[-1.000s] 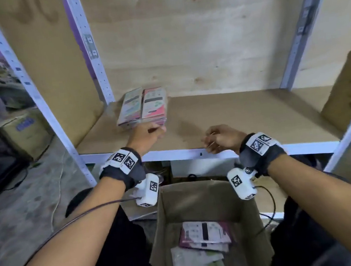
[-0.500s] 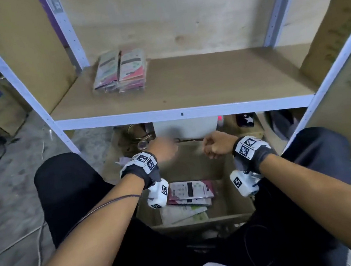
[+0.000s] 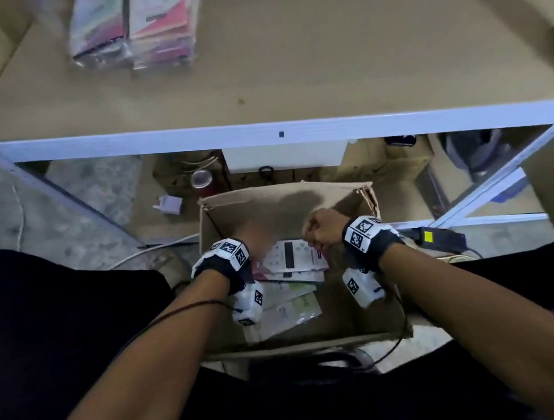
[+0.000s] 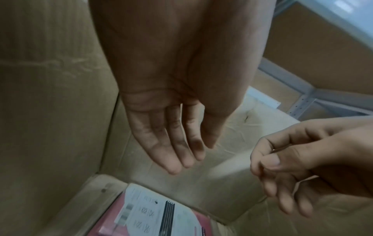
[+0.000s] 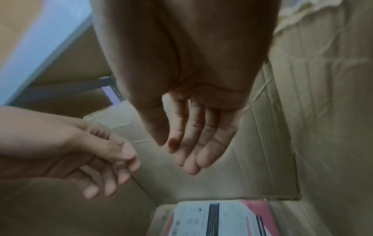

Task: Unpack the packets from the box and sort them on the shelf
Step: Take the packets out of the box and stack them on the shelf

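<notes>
An open cardboard box (image 3: 268, 207) stands on the floor between my knees. In it lies a white and pink packet (image 3: 292, 257) (image 4: 161, 212) (image 5: 218, 218) on top of greenish packets (image 3: 292, 310). My left hand (image 3: 258, 238) (image 4: 193, 153) is inside the box above the packet, fingers straight and holding nothing. My right hand (image 3: 321, 235) (image 5: 181, 153) hangs beside it, also empty, fingers relaxed. Neither hand touches a packet. Two stacks of pink packets (image 3: 135, 24) lie at the back left of the shelf board (image 3: 318, 56).
The white shelf rail (image 3: 259, 136) runs just beyond the box. Under the shelf are a red-capped can (image 3: 201, 181), a white charger (image 3: 169, 204) and cartons. A black adapter with a yellow label (image 3: 437, 236) and cables lie on the floor at the right.
My left hand has left the packet stack on the shelf. Both hands have dropped from the shelf edge down into the box, and my view has tilted downward.
</notes>
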A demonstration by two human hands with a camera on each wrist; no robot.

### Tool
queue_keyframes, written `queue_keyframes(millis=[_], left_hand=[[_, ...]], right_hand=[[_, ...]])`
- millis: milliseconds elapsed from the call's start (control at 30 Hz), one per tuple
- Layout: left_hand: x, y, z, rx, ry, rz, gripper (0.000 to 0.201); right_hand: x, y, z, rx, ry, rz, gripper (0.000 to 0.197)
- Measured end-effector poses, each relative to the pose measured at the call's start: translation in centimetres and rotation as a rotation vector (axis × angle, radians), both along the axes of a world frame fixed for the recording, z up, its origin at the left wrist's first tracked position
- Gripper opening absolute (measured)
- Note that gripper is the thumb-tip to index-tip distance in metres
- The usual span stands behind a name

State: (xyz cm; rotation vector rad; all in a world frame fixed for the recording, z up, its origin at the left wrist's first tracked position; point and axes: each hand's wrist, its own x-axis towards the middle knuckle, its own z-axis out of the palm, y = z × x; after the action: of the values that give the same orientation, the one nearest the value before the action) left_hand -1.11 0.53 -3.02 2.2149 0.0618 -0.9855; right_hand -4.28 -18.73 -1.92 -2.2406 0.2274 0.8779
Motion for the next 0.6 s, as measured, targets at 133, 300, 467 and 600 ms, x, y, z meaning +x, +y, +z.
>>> queue_keyframes(millis=[133,300,467,600], left_hand=[[0.5,-0.5,-2.2,0.004,0.059,0.092,0.022],[1.0,-0.5,-4.5,0.007,0.135,0.113,0.027],[1.2,0.3,-5.9,-0.001,0.172,0.167,0.026],[1.5,0.3,-6.4,-0.021,0.298,0.232,0.031]], right_hand=[[1.2,0.8,-3.4,-0.051,0.077,0.032,0.019],[2.7,1.3,-6.3,-0.154,0.123,0.137,0.037],[3.8,1.3,-8.4,-0.235,0.08,0.216,0.032],[4.0,1.7,-10.7,-0.338,0.096,0.253,0.045]])
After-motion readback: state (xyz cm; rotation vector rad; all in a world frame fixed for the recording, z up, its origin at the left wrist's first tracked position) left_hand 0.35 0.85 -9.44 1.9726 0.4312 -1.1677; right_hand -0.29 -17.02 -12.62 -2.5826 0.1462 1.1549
